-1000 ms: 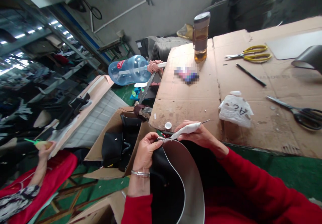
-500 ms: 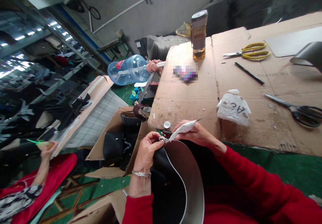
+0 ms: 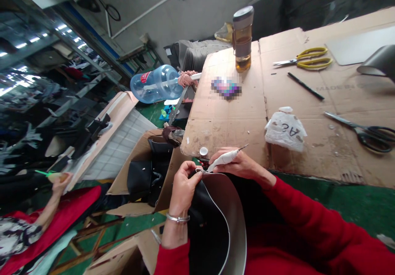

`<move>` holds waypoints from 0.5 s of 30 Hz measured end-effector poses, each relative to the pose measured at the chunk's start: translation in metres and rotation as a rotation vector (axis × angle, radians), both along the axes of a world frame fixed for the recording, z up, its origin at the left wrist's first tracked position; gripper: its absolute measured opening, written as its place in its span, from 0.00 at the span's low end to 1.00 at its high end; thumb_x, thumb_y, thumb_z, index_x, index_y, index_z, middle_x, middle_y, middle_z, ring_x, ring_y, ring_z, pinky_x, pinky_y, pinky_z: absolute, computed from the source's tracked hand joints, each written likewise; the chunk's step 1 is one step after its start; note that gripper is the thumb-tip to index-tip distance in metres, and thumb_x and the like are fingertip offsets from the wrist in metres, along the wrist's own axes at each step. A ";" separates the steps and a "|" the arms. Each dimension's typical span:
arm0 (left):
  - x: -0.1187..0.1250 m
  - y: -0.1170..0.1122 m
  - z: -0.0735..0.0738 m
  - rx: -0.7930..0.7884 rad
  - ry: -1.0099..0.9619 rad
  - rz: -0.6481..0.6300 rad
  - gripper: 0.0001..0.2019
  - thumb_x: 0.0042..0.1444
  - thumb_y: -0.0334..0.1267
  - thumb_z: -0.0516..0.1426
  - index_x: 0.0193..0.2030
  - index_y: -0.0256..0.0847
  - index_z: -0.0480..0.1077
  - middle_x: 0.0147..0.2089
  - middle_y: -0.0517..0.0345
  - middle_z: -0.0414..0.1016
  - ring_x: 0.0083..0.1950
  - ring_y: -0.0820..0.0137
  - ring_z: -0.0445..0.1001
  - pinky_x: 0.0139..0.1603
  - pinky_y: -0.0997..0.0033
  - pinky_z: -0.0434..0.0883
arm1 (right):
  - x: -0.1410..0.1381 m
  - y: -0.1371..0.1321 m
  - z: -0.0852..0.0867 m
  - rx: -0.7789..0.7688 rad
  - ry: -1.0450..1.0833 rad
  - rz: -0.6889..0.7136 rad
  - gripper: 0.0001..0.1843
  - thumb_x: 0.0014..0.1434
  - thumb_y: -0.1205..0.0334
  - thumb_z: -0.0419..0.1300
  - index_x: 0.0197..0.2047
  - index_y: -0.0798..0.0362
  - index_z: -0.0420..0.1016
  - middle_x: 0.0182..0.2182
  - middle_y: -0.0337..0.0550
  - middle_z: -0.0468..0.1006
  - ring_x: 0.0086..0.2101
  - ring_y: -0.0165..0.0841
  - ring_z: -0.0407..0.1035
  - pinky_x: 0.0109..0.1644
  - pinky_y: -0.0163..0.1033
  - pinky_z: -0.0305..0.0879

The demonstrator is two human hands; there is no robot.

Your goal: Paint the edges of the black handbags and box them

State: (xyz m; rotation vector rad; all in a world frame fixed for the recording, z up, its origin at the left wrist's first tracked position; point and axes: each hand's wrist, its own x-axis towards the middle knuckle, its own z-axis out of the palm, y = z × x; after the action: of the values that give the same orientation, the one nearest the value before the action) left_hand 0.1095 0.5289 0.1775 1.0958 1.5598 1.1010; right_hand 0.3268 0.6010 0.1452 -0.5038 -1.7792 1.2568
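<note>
A curved piece of black leather (image 3: 205, 217) with a pale edge and a grey-brown inner face (image 3: 233, 209) stands in front of my body. My left hand (image 3: 182, 184), a metal bangle on its wrist, pinches the top corner of this leather beside a small metal ring. My right hand (image 3: 236, 164) grips a white-wrapped awl-like tool (image 3: 225, 158). One end of the tool meets the leather corner near the ring; a thin metal rod sticks out of the other end. My fingertips partly hide the contact point.
On the cardboard-covered table (image 3: 234, 122) are a tea bottle (image 3: 242, 40), yellow-handled scissors (image 3: 308, 59), a black pen (image 3: 305, 86), black scissors (image 3: 367, 133), a plastic bag (image 3: 286, 131) and a small white cap (image 3: 203, 151). Left stands a carton of black bags (image 3: 140, 178); beyond it, a co-worker's hand (image 3: 60, 182).
Both hands stay at the leather corner, the white tool tilting only slightly. My left forearm has shifted a little right. The co-worker's arm has moved slightly.
</note>
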 end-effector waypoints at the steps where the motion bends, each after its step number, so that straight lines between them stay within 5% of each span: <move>1: 0.000 0.000 0.000 -0.008 -0.018 0.016 0.11 0.50 0.35 0.68 0.37 0.41 0.71 0.37 0.58 0.79 0.42 0.66 0.77 0.47 0.70 0.71 | 0.001 0.000 0.000 0.034 -0.008 0.007 0.16 0.66 0.46 0.67 0.45 0.49 0.85 0.40 0.44 0.84 0.39 0.37 0.77 0.46 0.40 0.73; 8: 0.000 -0.008 0.005 -0.041 -0.131 0.113 0.15 0.45 0.33 0.69 0.35 0.41 0.68 0.37 0.57 0.81 0.37 0.68 0.76 0.43 0.70 0.71 | 0.000 -0.005 0.001 -0.174 0.145 -0.009 0.17 0.62 0.47 0.71 0.44 0.52 0.85 0.39 0.46 0.83 0.39 0.39 0.77 0.43 0.40 0.74; 15: -0.011 -0.022 0.007 0.060 -0.167 0.221 0.17 0.45 0.31 0.69 0.35 0.42 0.64 0.36 0.59 0.81 0.37 0.71 0.76 0.43 0.73 0.70 | -0.003 -0.009 -0.007 -0.305 0.256 -0.275 0.15 0.62 0.49 0.70 0.45 0.50 0.83 0.42 0.44 0.83 0.40 0.38 0.77 0.42 0.39 0.75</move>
State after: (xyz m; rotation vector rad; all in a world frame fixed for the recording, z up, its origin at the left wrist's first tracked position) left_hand 0.0988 0.5066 0.1845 0.8607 1.5490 1.3593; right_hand 0.3238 0.5919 0.1382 -0.6997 -1.2655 1.3348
